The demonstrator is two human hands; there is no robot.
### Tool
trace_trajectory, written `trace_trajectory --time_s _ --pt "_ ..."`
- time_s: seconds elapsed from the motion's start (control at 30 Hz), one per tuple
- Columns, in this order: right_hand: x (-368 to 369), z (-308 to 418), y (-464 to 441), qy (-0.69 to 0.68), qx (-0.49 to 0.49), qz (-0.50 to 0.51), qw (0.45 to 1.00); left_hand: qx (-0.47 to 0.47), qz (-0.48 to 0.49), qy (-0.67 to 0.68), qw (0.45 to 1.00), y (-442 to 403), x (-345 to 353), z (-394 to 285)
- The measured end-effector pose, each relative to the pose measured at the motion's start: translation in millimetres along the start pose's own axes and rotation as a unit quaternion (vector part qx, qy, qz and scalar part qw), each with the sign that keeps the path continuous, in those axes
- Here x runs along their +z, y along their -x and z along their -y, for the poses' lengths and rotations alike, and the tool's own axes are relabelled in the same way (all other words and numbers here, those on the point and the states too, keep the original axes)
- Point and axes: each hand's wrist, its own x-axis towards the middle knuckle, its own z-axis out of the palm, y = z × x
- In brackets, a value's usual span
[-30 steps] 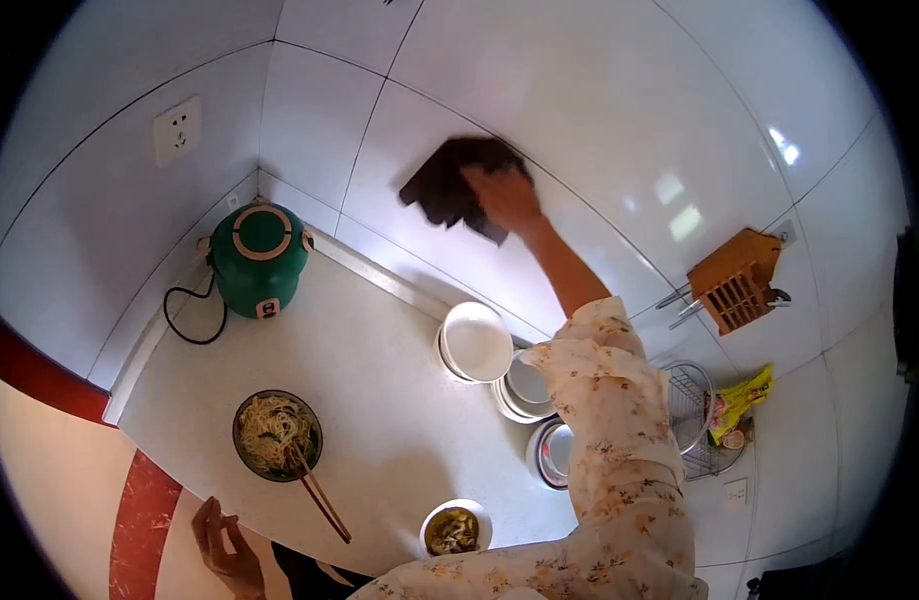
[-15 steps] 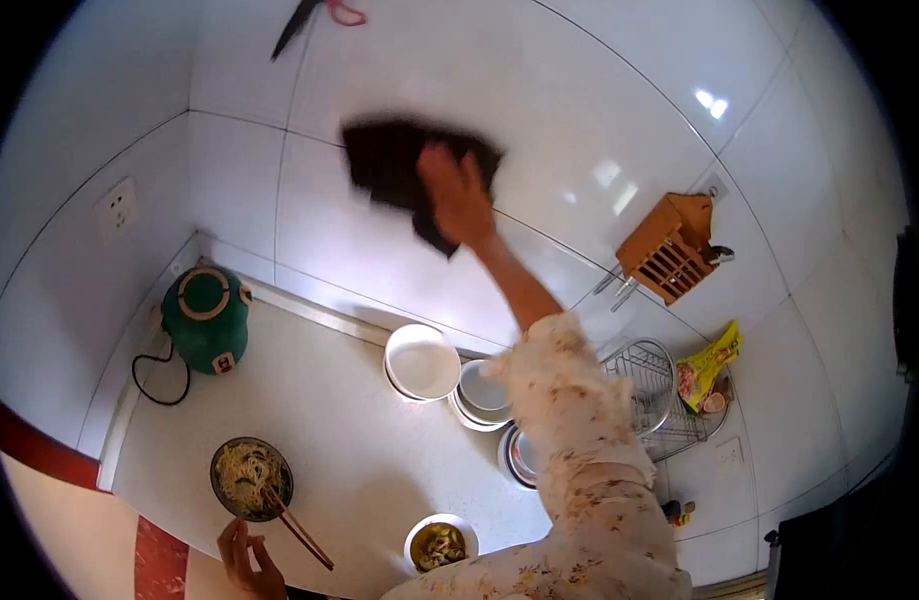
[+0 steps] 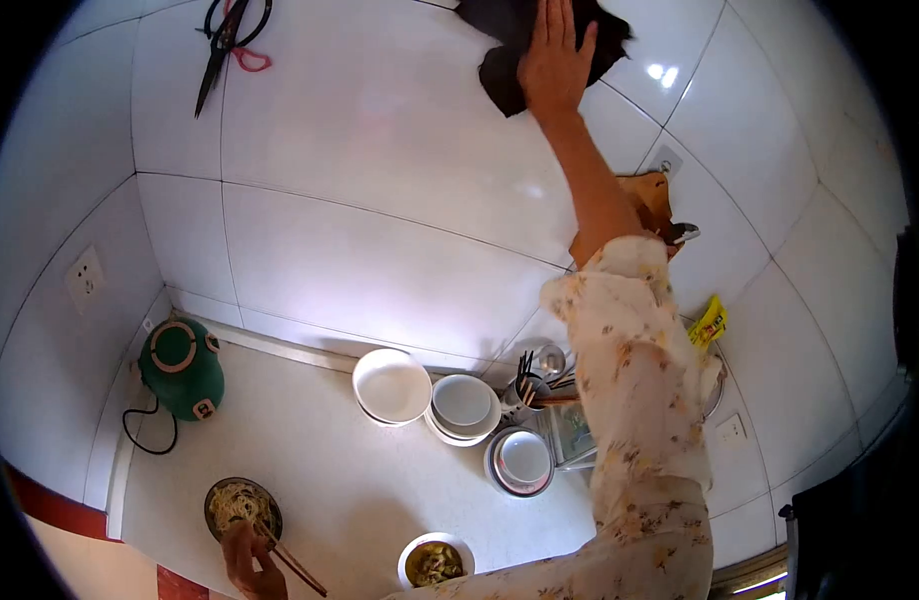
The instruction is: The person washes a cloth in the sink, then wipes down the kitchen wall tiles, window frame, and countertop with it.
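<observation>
My right hand (image 3: 560, 70) holds a dark brown cloth (image 3: 505, 75) pressed against the white tiled wall (image 3: 370, 130). Its fingers lie straight over the cloth, pointing up. At the lower left, my left hand (image 3: 252, 562) hangs by the near rim of a dark bowl of noodles (image 3: 238, 500). The fingers are loosely bent and overlap the rim in view; whether they touch it I cannot tell. A pair of chopsticks (image 3: 298, 568) leans out of that bowl beside the hand. Nothing shows in this hand.
White bowls (image 3: 392, 386) stand stacked along the wall beside a chopstick holder (image 3: 521, 398). A bowl of food (image 3: 437, 560) sits at the counter's front edge. A green appliance (image 3: 183, 370) is at the left. Scissors (image 3: 220, 55) hang above; my arm partly hides a wooden rack (image 3: 652, 200).
My right hand has moved the cloth up and to the right across the tiles. The view has shifted, and my left hand has come closer to the noodle bowl.
</observation>
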Motion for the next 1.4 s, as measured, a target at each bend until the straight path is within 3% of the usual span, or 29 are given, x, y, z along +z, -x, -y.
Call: trace_trajectory --time_s 0.07,0.1,0.13,0.17,0.2,0.27,0.3,0.37,0.4,0.43,0.47,0.5,0.53,0.57,0.6,0.67,0.73,0.8,0.9,0.93,0.97,1.07,1.1,1.13,1.2,1.23,1.3,1.37,1.4 --pt "11.0 21.2 19.2 -0.233 0.054 -0.060 0.969 -0.027 0.012 0.027 0.999 0.2 4.1 -13.2" --pt "-3.9 36.4 43.0 -0.246 0.044 0.011 0.968 -0.044 0.033 0.062 0.997 4.5 6.4 -10.9" --pt "-19.7 52.4 75.6 -0.268 0.012 0.054 0.962 -0.062 0.053 0.099 0.992 10.0 8.8 -9.1" --pt "-28.5 70.9 114.3 -0.282 -0.040 0.086 0.955 0.002 0.059 0.064 0.996 13.9 6.0 -0.4" --pt "-31.9 85.9 157.2 -0.234 -0.141 0.123 0.954 0.003 0.064 0.062 0.996 22.2 0.0 1.2" --pt "-34.6 86.2 200.3 -0.411 -0.243 0.322 0.817 -0.022 0.048 0.051 0.997 28.1 -11.5 3.4" --pt "-25.5 82.3 203.5 -0.407 -0.234 0.322 0.822 0.075 -0.010 0.020 0.997 24.6 -30.9 -1.4" --pt "-3.6 70.5 198.1 -0.483 -0.226 0.105 0.839 0.067 -0.013 0.001 0.998 28.4 -49.4 7.3" --pt "0.9 52.3 173.3 -0.554 -0.110 0.284 0.775 0.045 -0.016 -0.017 0.999 32.8 -52.5 13.4" --pt "20.5 45.9 159.2 -0.475 -0.070 0.176 0.859 -0.001 -0.022 0.010 1.000 36.4 -52.2 18.3" --pt "34.4 23.4 134.3 -0.449 -0.040 0.085 0.888 0.001 -0.024 0.011 1.000 39.6 -47.5 31.1" --pt "34.1 1.9 114.3 -0.315 -0.023 0.091 0.944 -0.016 -0.015 0.013 1.000 43.1 -40.4 47.4" --pt "38.0 -18.3 98.5 -0.297 0.015 0.072 0.952 -0.032 -0.001 0.015 0.999 45.3 -37.8 54.8" --pt "33.5 -37.4 80.1 -0.303 0.056 0.134 0.942 0.002 0.003 -0.005 1.000 36.8 -42.1 38.0" --pt "42.5 -45.2 78.5 -0.301 0.076 0.034 0.950 0.002 0.006 -0.004 1.000 28.9 -39.1 21.6" --pt "40.4 -41.9 78.7 -0.283 0.080 -0.012 0.956 0.069 -0.023 -0.011 0.997 18.1 -33.8 -8.8" --pt "30.5 -25.0 99.8 -0.295 0.108 0.020 0.949 0.046 0.027 0.040 0.998 16.5 -28.5 -25.9" --pt "8.4 6.8 155.9 -0.354 0.066 0.080 0.929 0.066 0.034 0.045 0.996 26.5 -21.6 -20.6" --pt "-8.1 53.6 236.0 -0.319 -0.183 0.307 0.878 0.002 0.037 0.045 0.998 39.6 -29.7 -21.8" --pt "31.3 80.9 260.4 -0.446 -0.101 0.385 0.801 0.001 0.058 0.042 0.997 41.2 -30.6 -15.2" --pt "39.9 91.0 236.5 -0.401 -0.160 0.380 0.818 -0.013 0.025 0.067 0.997 45.1 -27.7 -5.5" --pt "-3.9 86.1 78.7 -0.348 -0.116 0.021 0.930 -0.097 0.021 0.078 0.992 39.3 -28.7 25.5" --pt "-19.9 84.9 22.3 -0.460 -0.018 0.209 0.863 -0.085 0.012 0.049 0.995 27.0 -36.4 18.4" --pt "-25.1 95.6 -12.7 -0.468 0.031 0.176 0.866 -0.092 0.014 0.049 0.994 22.5 -34.3 25.1" --pt "-41.4 120.9 -45.8 -0.267 0.017 -0.047 0.962 -0.102 -0.043 0.020 0.994 14.9 -30.8 45.1" --pt "-54.4 136.7 -45.2 -0.270 0.011 -0.049 0.962 -0.069 -0.051 0.004 0.996 5.8 -36.4 41.6" --pt "-88.2 170.6 -27.4 -0.255 0.049 -0.003 0.966 -0.084 -0.044 0.020 0.995 -4.3 -35.1 40.8" --pt "-126.2 212.7 4.0 -0.245 -0.103 0.240 0.934 -0.062 -0.034 0.021 0.997 -6.1 -34.5 47.5" --pt "-132.3 237.7 28.4 -0.306 -0.218 0.248 0.893 -0.065 -0.030 0.021 0.997 -3.5 -36.9 48.1"
